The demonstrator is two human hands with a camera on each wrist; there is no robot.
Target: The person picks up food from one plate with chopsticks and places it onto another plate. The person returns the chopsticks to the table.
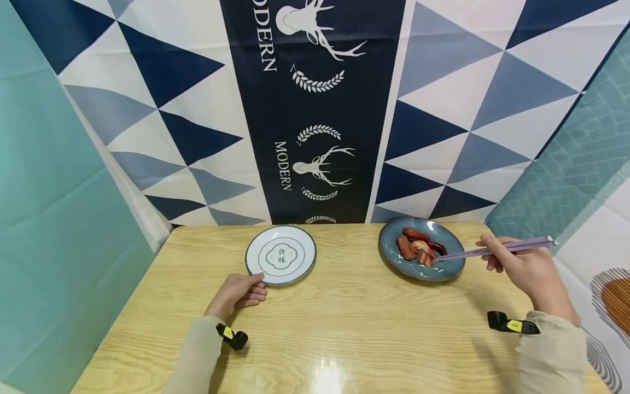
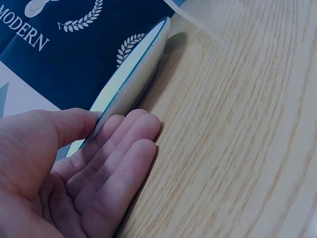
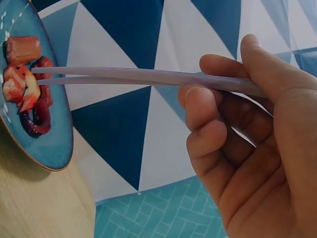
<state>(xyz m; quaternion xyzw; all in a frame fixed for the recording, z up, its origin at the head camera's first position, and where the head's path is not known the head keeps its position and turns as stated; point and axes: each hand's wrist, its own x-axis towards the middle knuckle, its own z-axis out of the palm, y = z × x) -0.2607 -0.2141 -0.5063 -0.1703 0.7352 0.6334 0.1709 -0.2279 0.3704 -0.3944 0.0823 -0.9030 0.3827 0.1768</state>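
On the left of the table, my left hand pinches the near rim of a white plate with a dark edge and printed characters. In the left wrist view the thumb lies on the rim and the fingers are curled beneath it. My right hand holds a pair of purple chopsticks. Their tips reach over a blue plate, at the reddish food pieces. One piece with red and yellow, like a shrimp, is at the tips; whether they grip it I cannot tell.
Both plates are on a light wooden table, near its back edge. Behind it hangs a patterned cloth with triangles and deer heads. Teal cloth stands at the left side. Each wrist wears a black camera.
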